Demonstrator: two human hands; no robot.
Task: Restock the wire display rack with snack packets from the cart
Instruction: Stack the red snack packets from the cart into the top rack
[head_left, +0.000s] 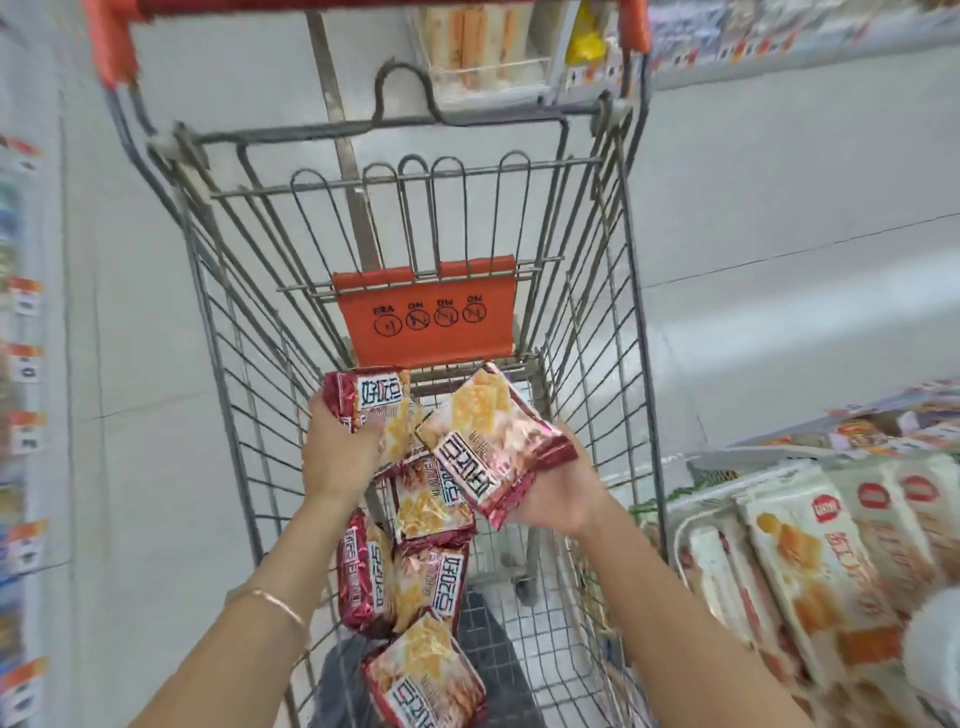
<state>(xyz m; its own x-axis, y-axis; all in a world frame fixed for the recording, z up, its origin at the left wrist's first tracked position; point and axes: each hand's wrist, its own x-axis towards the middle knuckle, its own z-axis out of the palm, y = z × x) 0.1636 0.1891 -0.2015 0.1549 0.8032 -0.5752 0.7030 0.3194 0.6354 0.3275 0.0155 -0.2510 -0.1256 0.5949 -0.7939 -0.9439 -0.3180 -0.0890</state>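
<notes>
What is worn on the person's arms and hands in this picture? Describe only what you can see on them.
Both forearms are bare, with no sleeves in view and no gloves on either hand. The left hand has a thin, gold-coloured bangle around its wrist. The right hand and its wrist carry nothing that shows. No rings can be made out.

The wire cart (597, 291) is standing on a pale floor (779, 208). Red snack packets (410, 577) are lying loose inside its basket.

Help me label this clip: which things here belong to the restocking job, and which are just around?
Job: left hand, right hand, red snack packets, cart.
Around: orange seat flap, white packs at right, left shelf tags.
</notes>
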